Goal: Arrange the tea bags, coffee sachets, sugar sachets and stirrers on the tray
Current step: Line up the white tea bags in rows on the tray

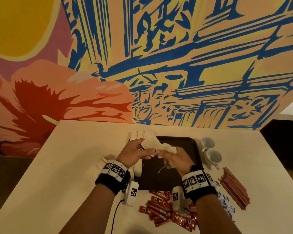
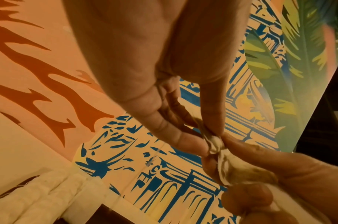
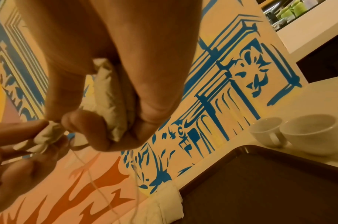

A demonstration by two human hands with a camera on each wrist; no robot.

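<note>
Left hand (image 1: 135,153) and right hand (image 1: 172,157) pinched on tangled tea bags (image 1: 152,143), held over tray (image 1: 195,149); coffee sachets (image 1: 161,210), sugar sachets (image 1: 224,200), stirrers (image 1: 233,187) left unarranged at counter (image 1: 71,166) near edge.

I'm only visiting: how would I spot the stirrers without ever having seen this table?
Find the dark tray on the pale table, then look off its right near corner. The stirrers lie there bundled: long thin reddish-brown sticks, plainer and longer than the red coffee sachets beside them.
</note>
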